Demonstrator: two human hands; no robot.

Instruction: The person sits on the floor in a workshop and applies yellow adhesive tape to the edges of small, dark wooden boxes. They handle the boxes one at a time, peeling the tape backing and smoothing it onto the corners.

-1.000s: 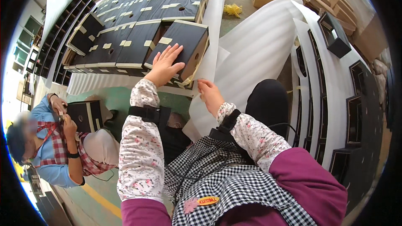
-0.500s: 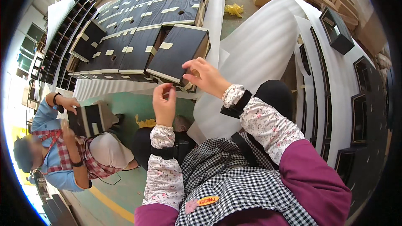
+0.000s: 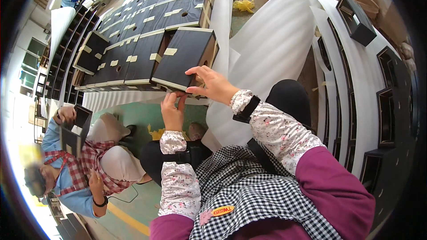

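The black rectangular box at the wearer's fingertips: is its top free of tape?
No, a short cream tape strip lies atop the black box.

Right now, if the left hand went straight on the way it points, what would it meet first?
Probably the near end of the skewed black box ahead of the left hand; depth is unclear, so they may already touch.

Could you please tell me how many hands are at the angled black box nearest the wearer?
2: the wearer's left hand just below the front edge of the angled black box, and their right hand at its near right corner. No others show there.
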